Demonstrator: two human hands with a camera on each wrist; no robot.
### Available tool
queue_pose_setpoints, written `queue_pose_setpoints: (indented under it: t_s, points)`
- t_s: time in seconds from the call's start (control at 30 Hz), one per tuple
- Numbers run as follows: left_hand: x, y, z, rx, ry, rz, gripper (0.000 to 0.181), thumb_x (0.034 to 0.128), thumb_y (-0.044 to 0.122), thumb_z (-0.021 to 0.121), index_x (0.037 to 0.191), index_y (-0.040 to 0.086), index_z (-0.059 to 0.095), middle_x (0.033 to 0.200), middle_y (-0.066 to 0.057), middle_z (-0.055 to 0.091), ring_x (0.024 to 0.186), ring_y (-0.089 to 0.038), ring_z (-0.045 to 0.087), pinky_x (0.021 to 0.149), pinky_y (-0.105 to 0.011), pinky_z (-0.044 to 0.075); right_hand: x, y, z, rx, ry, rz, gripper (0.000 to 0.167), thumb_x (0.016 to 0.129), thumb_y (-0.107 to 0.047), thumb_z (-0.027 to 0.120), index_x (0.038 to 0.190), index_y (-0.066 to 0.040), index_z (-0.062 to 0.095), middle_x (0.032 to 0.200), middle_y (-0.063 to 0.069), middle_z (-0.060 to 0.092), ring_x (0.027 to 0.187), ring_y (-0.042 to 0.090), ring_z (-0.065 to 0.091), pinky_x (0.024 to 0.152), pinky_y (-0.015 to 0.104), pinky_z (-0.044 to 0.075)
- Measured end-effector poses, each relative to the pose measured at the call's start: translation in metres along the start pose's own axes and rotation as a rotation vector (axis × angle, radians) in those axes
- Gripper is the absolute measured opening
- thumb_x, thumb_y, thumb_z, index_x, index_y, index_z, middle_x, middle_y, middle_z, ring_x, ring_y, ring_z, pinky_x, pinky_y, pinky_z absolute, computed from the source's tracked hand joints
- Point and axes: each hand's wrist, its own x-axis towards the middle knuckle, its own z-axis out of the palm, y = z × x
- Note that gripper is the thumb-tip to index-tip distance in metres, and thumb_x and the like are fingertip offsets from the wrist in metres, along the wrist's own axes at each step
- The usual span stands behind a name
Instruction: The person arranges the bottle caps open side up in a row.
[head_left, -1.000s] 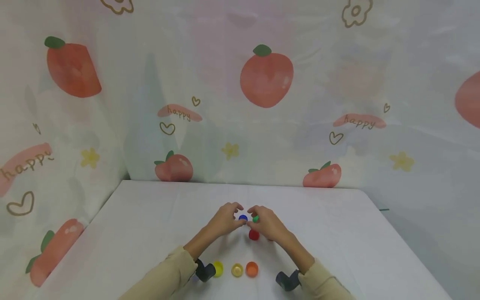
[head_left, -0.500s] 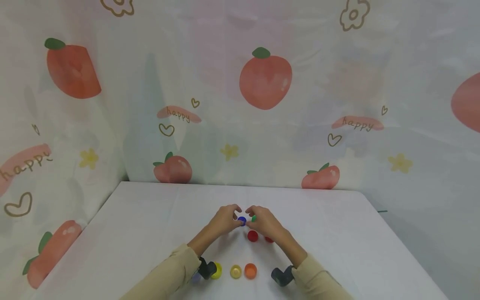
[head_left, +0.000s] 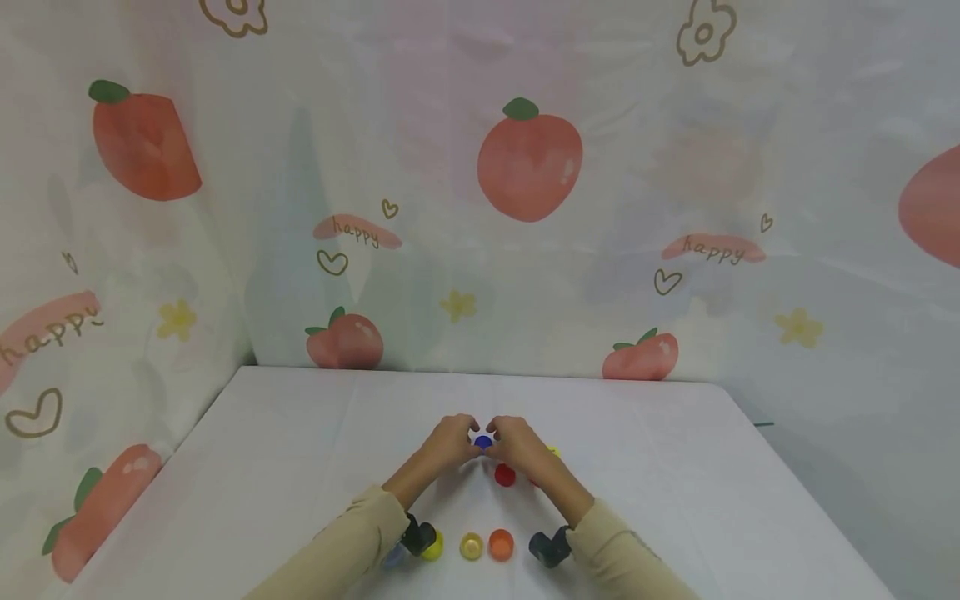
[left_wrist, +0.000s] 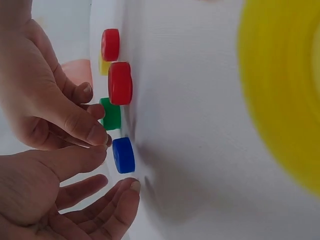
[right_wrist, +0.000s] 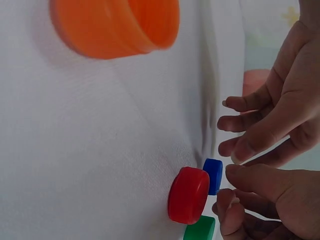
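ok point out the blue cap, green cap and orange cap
blue cap (left_wrist: 125, 155), left wrist view, on its side
green cap (left_wrist: 113, 115), left wrist view, on its visible side
orange cap (right_wrist: 106, 26), right wrist view, on its outer wall

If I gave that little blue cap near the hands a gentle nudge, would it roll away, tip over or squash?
The blue cap would probably slide rather than roll, since it seems to lie flat on the white tabletop. Its low, wide shape makes tipping unlikely. The smooth, even wall suggests stiff plastic, so it likely wouldn't squash.
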Motion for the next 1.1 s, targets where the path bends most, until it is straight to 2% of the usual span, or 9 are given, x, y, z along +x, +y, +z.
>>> queue_pose_setpoints:
  t_s: [0.2, 0.37, 0.57, 0.7, 0.87, 1.1]
  points:
    - [0.003, -0.002, 0.006, 0.046, -0.016, -0.017, 0.032, 0.0804, 0.013, 0.075, 0.107, 0.000, 0.064, 0.089, -0.007, 0.062, 0.075, -0.017, 0.055, 0.069, -0.031, 0.050, 0.003, -0.003, 0.003, -0.049, -0.010, 0.025, 0.034, 0.079, -0.004, 0.074, 0.109, 0.007, 0.060, 0.093, 0.014, 0.062, 0.085, 0.025, 0.060, 0.073, 0.033, 0.052]
    - [0.006, -0.005, 0.007, 0.072, -0.027, 0.013, 0.032, 0.0799, 0.012, 0.075, 0.107, 0.000, 0.064, 0.089, -0.007, 0.061, 0.076, -0.017, 0.054, 0.071, -0.033, 0.049, 0.005, -0.003, 0.006, -0.049, -0.022, 0.052, 0.034, 0.079, -0.003, 0.074, 0.109, 0.007, 0.060, 0.091, 0.014, 0.062, 0.083, 0.024, 0.060, 0.072, 0.033, 0.053]
    - [0.009, -0.012, 0.005, 0.042, -0.028, 0.048, 0.027, 0.0791, 0.009, 0.074, 0.102, -0.003, 0.066, 0.088, -0.009, 0.063, 0.082, -0.021, 0.057, 0.077, -0.036, 0.049, 0.008, -0.003, 0.009, -0.050, -0.025, 0.062, 0.032, 0.078, -0.001, 0.073, 0.107, 0.008, 0.061, 0.091, 0.014, 0.062, 0.086, 0.026, 0.061, 0.075, 0.036, 0.052]
    - [0.010, -0.015, 0.003, 0.010, -0.027, 0.082, 0.022, 0.0774, 0.007, 0.075, 0.096, -0.002, 0.068, 0.083, -0.007, 0.062, 0.077, -0.019, 0.057, 0.072, -0.034, 0.049, 0.010, -0.003, 0.009, -0.072, -0.012, 0.044, 0.029, 0.078, -0.001, 0.074, 0.103, 0.008, 0.062, 0.090, 0.014, 0.062, 0.087, 0.028, 0.061, 0.077, 0.037, 0.052]
    - [0.011, -0.017, 0.002, -0.001, -0.023, 0.103, 0.018, 0.0760, 0.006, 0.076, 0.091, -0.001, 0.069, 0.079, -0.005, 0.062, 0.072, -0.017, 0.054, 0.068, -0.031, 0.048, 0.011, -0.002, 0.010, -0.078, -0.015, 0.028, 0.022, 0.078, -0.002, 0.074, 0.096, 0.006, 0.064, 0.082, 0.010, 0.061, 0.079, 0.023, 0.060, 0.073, 0.035, 0.052]
    - [0.012, -0.020, 0.001, -0.016, -0.056, 0.056, 0.020, 0.0773, 0.009, 0.076, 0.096, 0.003, 0.069, 0.081, -0.002, 0.060, 0.074, -0.016, 0.054, 0.069, -0.030, 0.048, 0.011, 0.001, 0.011, -0.050, -0.033, 0.017, 0.024, 0.078, -0.006, 0.074, 0.098, 0.004, 0.064, 0.081, 0.007, 0.061, 0.074, 0.018, 0.060, 0.068, 0.029, 0.053]
